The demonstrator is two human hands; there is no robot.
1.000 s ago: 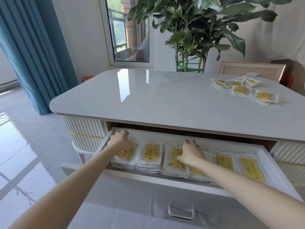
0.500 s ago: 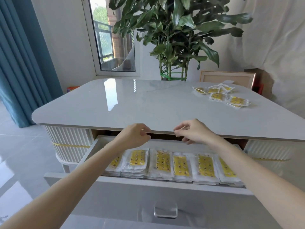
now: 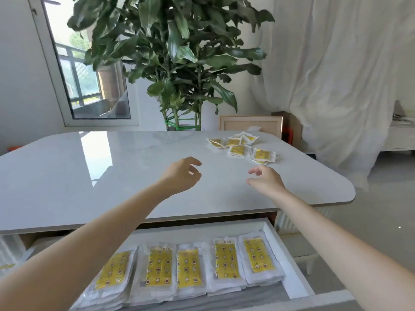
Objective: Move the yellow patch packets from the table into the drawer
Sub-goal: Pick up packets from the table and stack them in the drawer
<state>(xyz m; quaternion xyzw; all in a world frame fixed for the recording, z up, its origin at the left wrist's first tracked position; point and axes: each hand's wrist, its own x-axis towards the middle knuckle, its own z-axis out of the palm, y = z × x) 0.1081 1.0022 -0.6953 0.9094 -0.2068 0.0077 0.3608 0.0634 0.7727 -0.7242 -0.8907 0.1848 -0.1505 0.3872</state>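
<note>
Loose packets far right on the table — stacks in the drawer.

drawer: left end behind left forearm | front cut by bottom edge | plant: top cropped

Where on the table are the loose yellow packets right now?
In the head view the loose yellow packets lie scattered at the far right of the tabletop, just before the wooden frame, beyond the empty right hand.
</note>
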